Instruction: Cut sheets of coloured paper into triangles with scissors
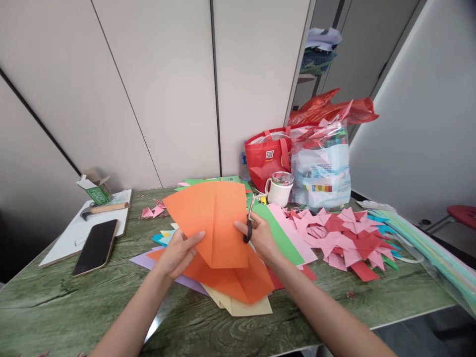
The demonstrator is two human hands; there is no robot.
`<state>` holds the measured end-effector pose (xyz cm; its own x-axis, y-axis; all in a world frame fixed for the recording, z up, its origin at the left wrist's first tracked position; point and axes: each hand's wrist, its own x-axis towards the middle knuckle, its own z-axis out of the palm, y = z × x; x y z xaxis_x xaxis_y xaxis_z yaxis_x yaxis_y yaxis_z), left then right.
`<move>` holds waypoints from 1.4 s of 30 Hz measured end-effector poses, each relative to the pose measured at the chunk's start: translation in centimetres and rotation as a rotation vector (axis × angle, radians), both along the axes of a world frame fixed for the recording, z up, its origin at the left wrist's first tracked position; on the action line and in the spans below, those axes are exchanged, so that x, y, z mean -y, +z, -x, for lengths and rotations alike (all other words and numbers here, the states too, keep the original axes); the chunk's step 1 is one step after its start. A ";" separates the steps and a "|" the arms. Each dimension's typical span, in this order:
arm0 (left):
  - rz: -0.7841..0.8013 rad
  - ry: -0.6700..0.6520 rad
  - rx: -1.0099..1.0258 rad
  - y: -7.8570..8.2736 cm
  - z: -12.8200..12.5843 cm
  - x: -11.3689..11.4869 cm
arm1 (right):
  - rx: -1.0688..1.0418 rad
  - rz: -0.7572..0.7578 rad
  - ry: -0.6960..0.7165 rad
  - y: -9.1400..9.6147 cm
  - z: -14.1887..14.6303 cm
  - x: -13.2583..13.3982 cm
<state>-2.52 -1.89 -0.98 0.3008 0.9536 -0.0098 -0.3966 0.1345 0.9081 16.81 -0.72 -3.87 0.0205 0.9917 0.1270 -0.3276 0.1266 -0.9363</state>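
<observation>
Table: green marbled top (52,317) with dark streaks, a bright glint near 7 o'clock
Room: pale panels (159,84) with dark seams at 12 o'clock, a plain grey wall (420,109) toward 2
Orange sheet: creased, held mid-table above coloured papers (249,310)
Left hand (179,253): pinching the sheet at its 8 o'clock edge
Right hand (262,237): curled round scissors (248,234), thumb on the sheet at 3
Nine o'clock: phone (95,248), hammer (106,208)
Two o'clock: white mug (279,192)
Three o'clock: folded-paper heap (342,235)
</observation>
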 end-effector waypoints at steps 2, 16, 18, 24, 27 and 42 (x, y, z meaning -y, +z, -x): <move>-0.035 0.028 0.012 0.9 -0.8 -0.6 | 0.003 -0.041 -0.052 0.3 -0.2 -0.7; -0.352 0.353 0.175 4.7 -2.4 -6.6 | 0.142 -0.012 0.336 -1.4 1.9 0.9; -0.327 0.313 0.162 4.4 -2.5 -6.3 | 0.140 0.009 0.429 -1.3 2.0 1.2; -0.204 0.237 0.123 2.5 -3.3 -5.5 | 0.065 0.069 0.499 -1.0 2.1 1.6; -0.177 0.125 0.067 1.7 -3.9 -5.1 | 0.060 0.047 0.438 -0.9 2.0 1.5; -0.027 0.045 -0.032 2.5 -4.7 -3.6 | 0.073 0.047 0.441 -0.4 1.7 2.0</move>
